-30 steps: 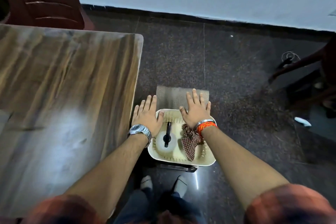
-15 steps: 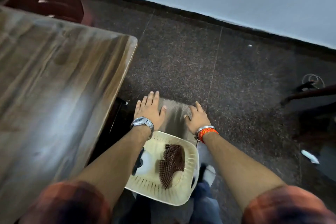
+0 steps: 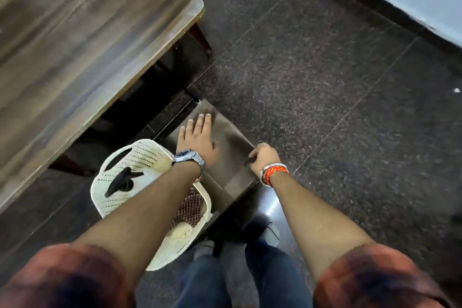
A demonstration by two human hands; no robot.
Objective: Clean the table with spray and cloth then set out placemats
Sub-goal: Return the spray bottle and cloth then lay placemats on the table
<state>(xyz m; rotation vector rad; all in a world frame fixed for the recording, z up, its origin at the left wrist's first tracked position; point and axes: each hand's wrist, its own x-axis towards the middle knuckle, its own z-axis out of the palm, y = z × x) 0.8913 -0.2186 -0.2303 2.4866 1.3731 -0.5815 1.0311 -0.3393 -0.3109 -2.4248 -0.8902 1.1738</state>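
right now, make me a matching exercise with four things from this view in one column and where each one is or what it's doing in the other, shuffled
Things:
1. left hand
2. right hand
3. checked cloth
4. basket

States:
A. lying inside the basket
B. pinching the edge of the grey placemats
C. resting flat, fingers spread, on top of the placemats
D. down beside the table, with the spray bottle in it

Pairs: 1-C, 2-B, 3-A, 4-D

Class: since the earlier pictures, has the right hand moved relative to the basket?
Yes. The right hand has left the basket rim and now grips the grey mat's edge, beyond and right of the basket.
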